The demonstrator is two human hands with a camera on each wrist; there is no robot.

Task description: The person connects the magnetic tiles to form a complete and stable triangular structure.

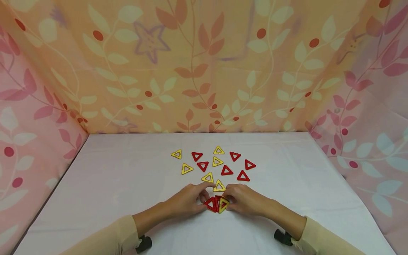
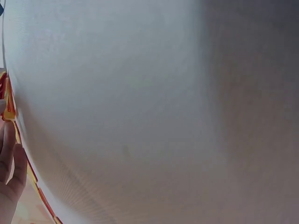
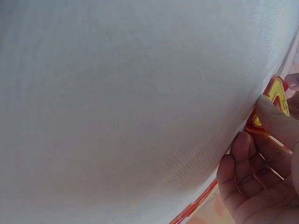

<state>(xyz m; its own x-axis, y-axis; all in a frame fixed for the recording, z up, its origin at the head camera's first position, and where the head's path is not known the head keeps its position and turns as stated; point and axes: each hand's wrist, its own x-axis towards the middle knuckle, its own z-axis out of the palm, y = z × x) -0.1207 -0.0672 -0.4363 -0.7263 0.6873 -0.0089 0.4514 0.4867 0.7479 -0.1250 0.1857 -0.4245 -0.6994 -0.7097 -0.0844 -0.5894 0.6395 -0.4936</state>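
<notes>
Close to the near side of the table, my left hand point(image 1: 190, 200) pinches a red triangular magnetic tile point(image 1: 214, 204) between thumb and fingers. Beside it, my right hand point(image 1: 244, 199) grips a yellow triangular tile point(image 3: 278, 89) at its edge. A second red triangle lies behind the yellow one, showing through its hollow middle, and the pieces meet edge to edge in the head view. The left wrist view shows only the fingers point(image 2: 17, 170) and a sliver of the tiles point(image 2: 9, 112). Just beyond the fingertips lies a loose yellow triangle point(image 1: 219, 190).
Several more red triangles point(image 1: 227, 174) and yellow triangles point(image 1: 187, 172) are scattered flat beyond the hands on the white-covered table point(image 1: 111, 170). A patterned curtain point(image 1: 197, 81) stands along the table's back and sides.
</notes>
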